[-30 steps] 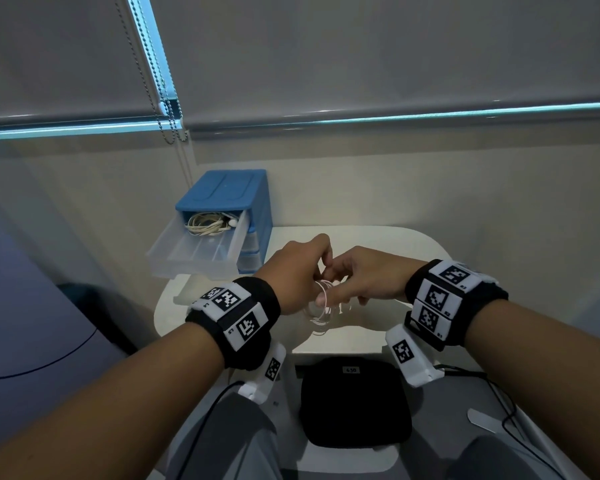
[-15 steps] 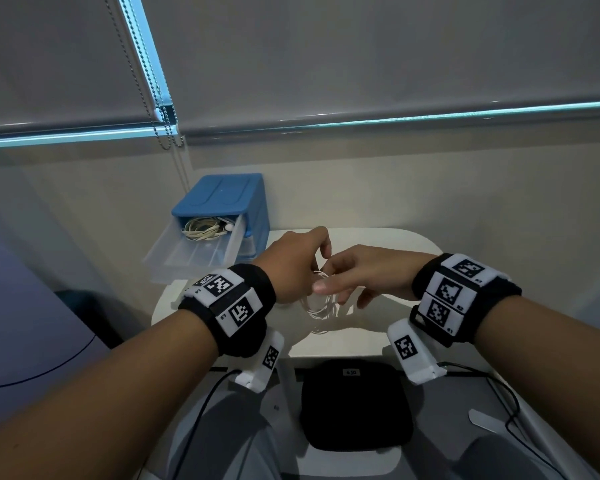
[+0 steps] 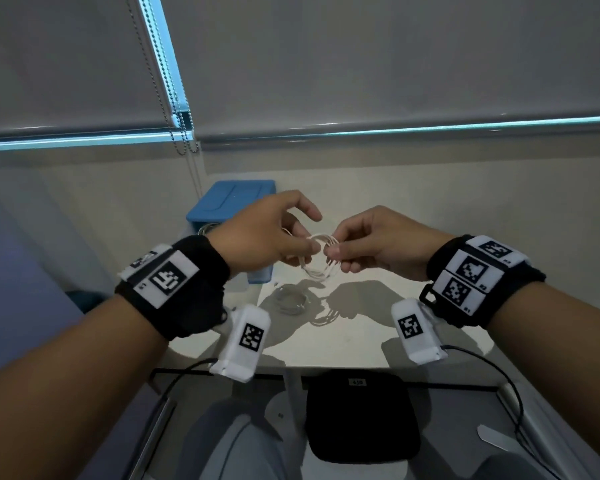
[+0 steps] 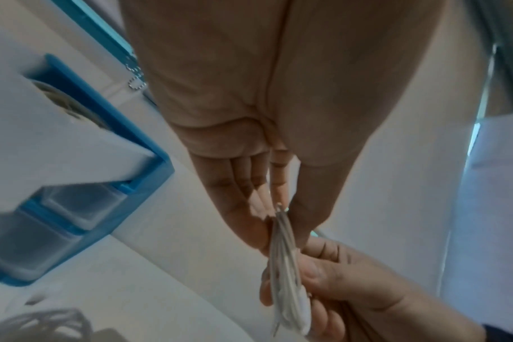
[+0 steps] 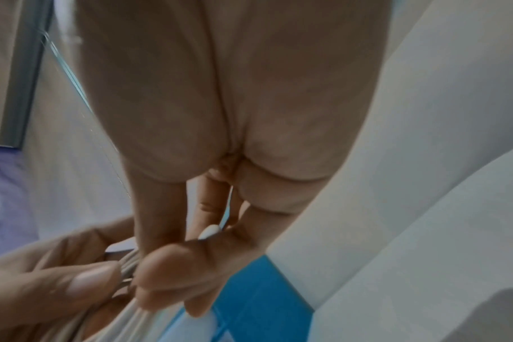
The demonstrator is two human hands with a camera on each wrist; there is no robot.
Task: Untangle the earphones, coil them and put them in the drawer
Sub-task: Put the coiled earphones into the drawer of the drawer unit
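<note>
hands: left hand (image 3: 267, 233) and right hand (image 3: 371, 242) now raised higher, slightly apart
earphones (image 3: 321, 258): coil lifted, stretched open between them

The room is dim, with cool blue daylight leaking in thin strips along the edges of the drawn blinds (image 3: 361, 64). The pale counter (image 3: 368, 327) carries a soft sheen and grey shadows beneath the raised wrists. Straight lines bow toward the head view's edges. Both wrist views are soft and smeared; the palm (image 4: 249, 81) close to the lens is out of focus.
</note>
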